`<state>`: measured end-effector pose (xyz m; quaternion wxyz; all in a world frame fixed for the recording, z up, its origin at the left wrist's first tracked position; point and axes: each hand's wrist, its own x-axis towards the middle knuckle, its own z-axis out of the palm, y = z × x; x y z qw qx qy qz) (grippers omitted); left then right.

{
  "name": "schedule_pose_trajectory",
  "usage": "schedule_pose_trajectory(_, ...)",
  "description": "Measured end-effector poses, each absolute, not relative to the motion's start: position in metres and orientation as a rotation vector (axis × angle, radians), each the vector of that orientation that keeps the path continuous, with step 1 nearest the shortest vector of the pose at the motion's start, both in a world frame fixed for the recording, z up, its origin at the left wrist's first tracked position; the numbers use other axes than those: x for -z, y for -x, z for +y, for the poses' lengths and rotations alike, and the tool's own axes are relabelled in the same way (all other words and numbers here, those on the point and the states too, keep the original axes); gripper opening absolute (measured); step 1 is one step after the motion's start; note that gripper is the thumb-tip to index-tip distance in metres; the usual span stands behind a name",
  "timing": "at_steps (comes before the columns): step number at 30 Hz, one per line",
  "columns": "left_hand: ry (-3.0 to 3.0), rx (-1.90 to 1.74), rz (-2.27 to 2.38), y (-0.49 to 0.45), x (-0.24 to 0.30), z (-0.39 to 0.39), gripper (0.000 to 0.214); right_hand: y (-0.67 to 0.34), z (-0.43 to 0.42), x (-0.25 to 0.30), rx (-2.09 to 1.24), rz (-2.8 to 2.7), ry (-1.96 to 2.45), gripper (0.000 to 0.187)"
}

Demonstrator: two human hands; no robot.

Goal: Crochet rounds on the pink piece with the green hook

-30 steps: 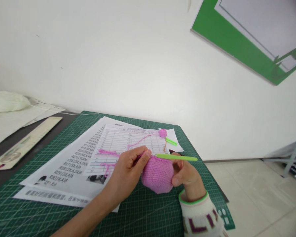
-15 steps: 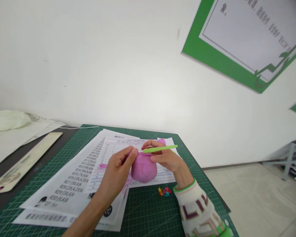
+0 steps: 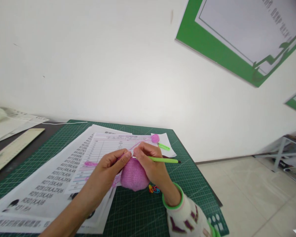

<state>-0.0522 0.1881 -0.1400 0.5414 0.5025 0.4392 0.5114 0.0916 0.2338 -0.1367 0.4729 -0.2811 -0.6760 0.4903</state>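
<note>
A rounded pink crochet piece (image 3: 134, 176) hangs below my two hands, above the papers and mat. My left hand (image 3: 114, 161) pinches its upper edge between thumb and fingers. In my right hand (image 3: 150, 161) is a crochet hook (image 3: 166, 160) with a light green handle, its tip at the top edge of the piece, close to my left fingertips. Pink yarn runs from the work towards a small pink ball of yarn (image 3: 155, 138) at the back of the papers. Loose pink strands (image 3: 90, 163) lie on the sheet left of my left hand.
Printed sheets (image 3: 51, 184) lie on a green cutting mat (image 3: 187, 184). Colourful stitch markers (image 3: 154, 189) sit right of the piece. A light green item (image 3: 164, 146) lies near the yarn ball. At left is a ruler (image 3: 14, 148); a white wall (image 3: 101, 65) rises behind.
My right hand has turned so the hook's handle now slopes down to the right instead of up. The yarn ball is now uncovered. The whole view has shifted, moving the table leftwards.
</note>
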Motion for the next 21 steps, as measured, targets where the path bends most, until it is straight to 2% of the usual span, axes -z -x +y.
schedule_pose_trajectory(6,-1.023,-1.202,0.936,0.05,0.137,0.182,0.025,-0.098,0.223,0.132,-0.993,-1.681,0.712,0.033)
schedule_pose_trajectory(13,-1.092,-1.248,1.002,0.051,0.14,0.181,0.016,-0.103,0.225,0.126,-1.045,-1.608,0.742,0.036)
schedule_pose_trajectory(21,-1.055,-1.325,1.015,0.047,0.134,0.174,0.065,-0.105,0.224,0.124,-1.014,-1.613,0.738,0.04)
